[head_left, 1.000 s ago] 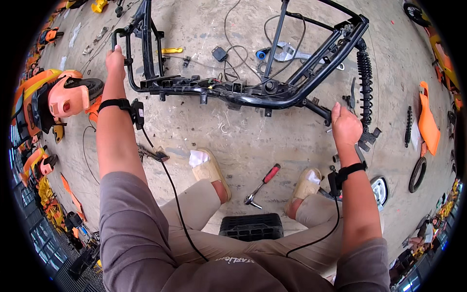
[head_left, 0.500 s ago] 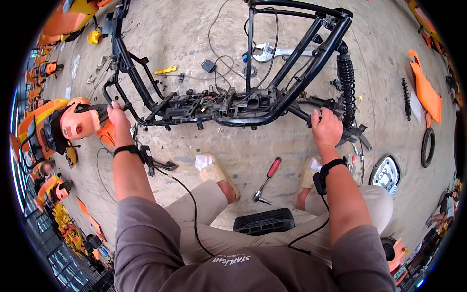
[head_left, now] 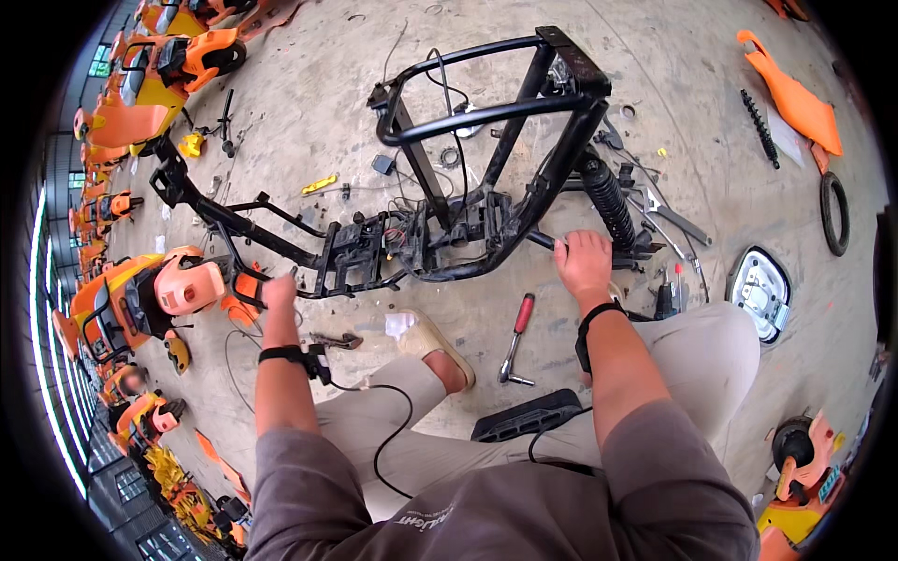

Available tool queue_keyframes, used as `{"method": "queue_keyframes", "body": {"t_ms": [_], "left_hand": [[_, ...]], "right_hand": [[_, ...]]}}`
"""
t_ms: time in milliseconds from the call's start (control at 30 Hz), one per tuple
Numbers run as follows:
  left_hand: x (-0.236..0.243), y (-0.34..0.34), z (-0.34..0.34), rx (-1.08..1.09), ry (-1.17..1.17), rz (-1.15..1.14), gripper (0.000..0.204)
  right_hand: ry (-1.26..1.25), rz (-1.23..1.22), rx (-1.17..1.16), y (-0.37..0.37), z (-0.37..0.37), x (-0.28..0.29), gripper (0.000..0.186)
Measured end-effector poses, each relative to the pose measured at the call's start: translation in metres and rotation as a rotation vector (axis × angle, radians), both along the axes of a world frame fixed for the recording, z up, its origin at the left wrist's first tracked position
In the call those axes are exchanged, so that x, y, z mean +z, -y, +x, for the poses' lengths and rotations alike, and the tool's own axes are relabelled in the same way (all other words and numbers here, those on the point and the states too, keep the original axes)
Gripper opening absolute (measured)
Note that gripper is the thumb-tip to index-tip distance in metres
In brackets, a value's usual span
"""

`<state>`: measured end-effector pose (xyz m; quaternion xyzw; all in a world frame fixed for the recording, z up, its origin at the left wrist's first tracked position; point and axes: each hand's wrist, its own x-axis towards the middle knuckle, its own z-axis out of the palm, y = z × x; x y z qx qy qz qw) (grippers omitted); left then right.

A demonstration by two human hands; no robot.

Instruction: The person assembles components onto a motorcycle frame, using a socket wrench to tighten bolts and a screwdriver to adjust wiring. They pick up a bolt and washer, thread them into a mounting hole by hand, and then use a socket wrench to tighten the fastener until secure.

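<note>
Your left hand (head_left: 279, 293) has its fingers curled around the front tubing of the black frame (head_left: 483, 234), and your right hand (head_left: 586, 265) has its fingers closed over its rear tube, beside the shock absorber (head_left: 606, 201). The frame stands before you on the concrete floor (head_left: 430, 323).

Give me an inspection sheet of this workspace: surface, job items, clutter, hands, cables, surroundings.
Surface: grey floor, scuffed and stained.
Job items: black frame with a coil shock absorber at its right.
Clutter: red-handled ratchet, orange panel, black tyre.
Hands: left hand grips the frame at its lower left; right hand at its lower right, grip unclear.
Cables: black cable from the left wrist strap.
Surroundings: orange-yellow scooters along the left.
</note>
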<state>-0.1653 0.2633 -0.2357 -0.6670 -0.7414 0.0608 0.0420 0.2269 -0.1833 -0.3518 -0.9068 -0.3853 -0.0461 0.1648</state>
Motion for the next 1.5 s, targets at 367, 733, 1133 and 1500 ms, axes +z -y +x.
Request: {"method": "queue_keyframes", "body": {"t_ms": [367,733,1133,1500], "left_hand": [[0.137,0.266,0.265,-1.418,0.811,0.237,0.019],[0.131,0.288,0.264,-1.123,0.707,0.143,0.018],[0.11,0.318,0.219,-1.159,0.8,-0.03,0.022],[0.142,0.302,0.201,-1.187,1.122,-0.136,0.019]], "right_hand": [[-0.788,-0.318,-0.078,0.031,-0.014,-0.016,0.039],[-0.601,-0.372,-0.226,-0.003,-0.057,0.039,0.043],[-1.108,0.28,0.846,0.017,-0.017,0.357,0.029],[-0.642,0.128,0.012,-0.022,0.062,0.273,0.081]]}}
